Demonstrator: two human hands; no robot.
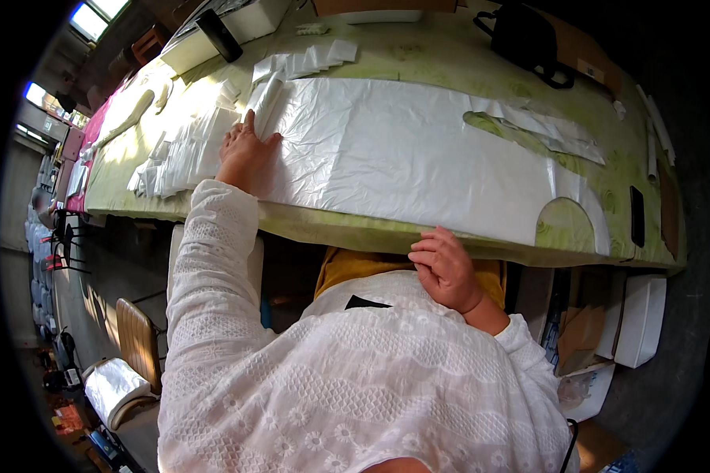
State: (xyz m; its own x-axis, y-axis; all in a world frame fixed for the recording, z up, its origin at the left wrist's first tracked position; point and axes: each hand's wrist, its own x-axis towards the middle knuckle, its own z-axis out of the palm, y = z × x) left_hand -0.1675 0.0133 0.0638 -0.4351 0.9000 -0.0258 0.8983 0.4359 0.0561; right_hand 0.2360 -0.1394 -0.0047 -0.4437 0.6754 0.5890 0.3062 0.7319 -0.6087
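A long sheet of thin white plastic film [418, 150] lies flat across the table, with curved cut-outs and strap-like strips at its right end, like a disposable apron. My left hand [246, 150] rests on its left end with fingers and thumb apart, beside a folded-over strip [267, 98] of the film. To the left of that hand are several overlapping folded white plastic packets [189, 154]. My right hand [443, 268] hovers by the table's front edge, just short of the film, its fingers loosely bent and holding nothing.
A green patterned cloth [418, 59] covers the table. More folded packets [308, 59] lie at the back. A black cylinder [218, 35] stands back left; a black bag [525, 39] sits back right. A dark phone-like slab [637, 217] lies far right. White boxes [641, 319] stand below.
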